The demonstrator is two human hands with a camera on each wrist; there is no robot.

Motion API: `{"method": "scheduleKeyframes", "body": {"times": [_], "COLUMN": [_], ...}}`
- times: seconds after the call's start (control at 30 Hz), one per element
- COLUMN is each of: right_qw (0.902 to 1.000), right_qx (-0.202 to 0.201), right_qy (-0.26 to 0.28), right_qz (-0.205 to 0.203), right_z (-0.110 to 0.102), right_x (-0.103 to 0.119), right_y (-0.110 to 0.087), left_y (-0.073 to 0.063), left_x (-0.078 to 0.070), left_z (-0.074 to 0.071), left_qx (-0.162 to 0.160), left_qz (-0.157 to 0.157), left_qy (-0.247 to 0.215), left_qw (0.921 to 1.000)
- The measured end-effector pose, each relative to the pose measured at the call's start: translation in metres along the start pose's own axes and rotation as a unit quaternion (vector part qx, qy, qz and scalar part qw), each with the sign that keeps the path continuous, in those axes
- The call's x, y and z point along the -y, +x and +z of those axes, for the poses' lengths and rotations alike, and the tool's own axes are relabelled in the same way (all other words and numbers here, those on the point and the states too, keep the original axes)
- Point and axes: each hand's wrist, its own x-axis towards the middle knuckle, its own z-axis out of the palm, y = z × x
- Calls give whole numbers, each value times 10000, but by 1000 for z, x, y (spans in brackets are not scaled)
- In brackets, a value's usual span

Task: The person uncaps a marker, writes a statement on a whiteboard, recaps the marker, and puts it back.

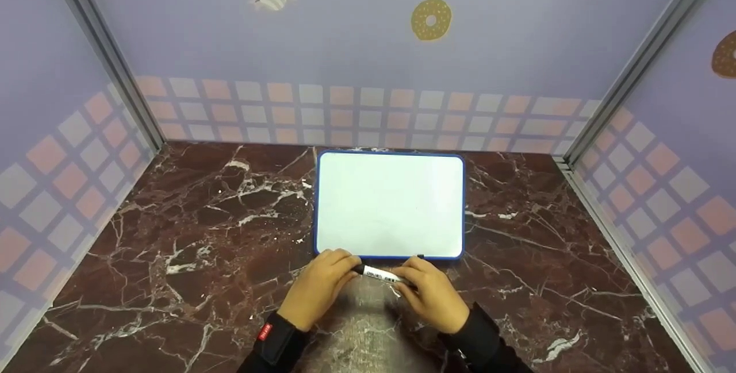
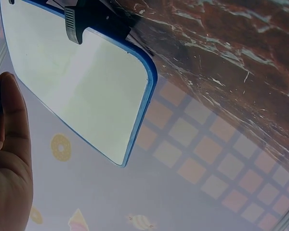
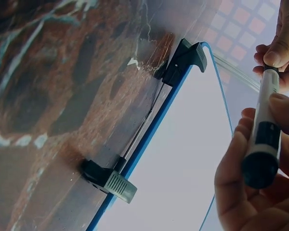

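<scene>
Between both hands is a whiteboard marker (image 1: 380,274) with a white printed barrel and dark ends. My left hand (image 1: 318,288) pinches its dark left end with thumb and fingers. My right hand (image 1: 432,297) grips the barrel near the other end, the thumb along one side. In the right wrist view the marker (image 3: 267,106) points its dark butt end toward the camera, and the left fingertips hold its far tip. Just beyond the hands stands a blue-framed whiteboard (image 1: 391,203) with a blank white face. Only part of the left hand (image 2: 9,168) shows in the left wrist view.
Black clips (image 3: 119,185) grip the whiteboard's lower edge, and a thin rod runs between them. A dark red marbled tabletop (image 1: 230,281) lies under everything. Lilac panels (image 1: 356,45) with pink and white squares close in the back and both sides, joined by metal corner posts (image 1: 109,57).
</scene>
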Motion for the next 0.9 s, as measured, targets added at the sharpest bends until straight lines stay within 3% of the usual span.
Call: {"method": "scheduleKeyframes", "body": {"times": [0.9], "right_qw": [9984], "right_qx": [-217], "right_qy": [314], "right_qz": [-420], "right_z": [-2], "right_x": [-2], "right_y": [2], "left_y": [1], "left_x": [3], "left_z": [-11], "left_qx": [131], "left_qz": [180], "left_qy": [-323], "left_qw": [9992]}}
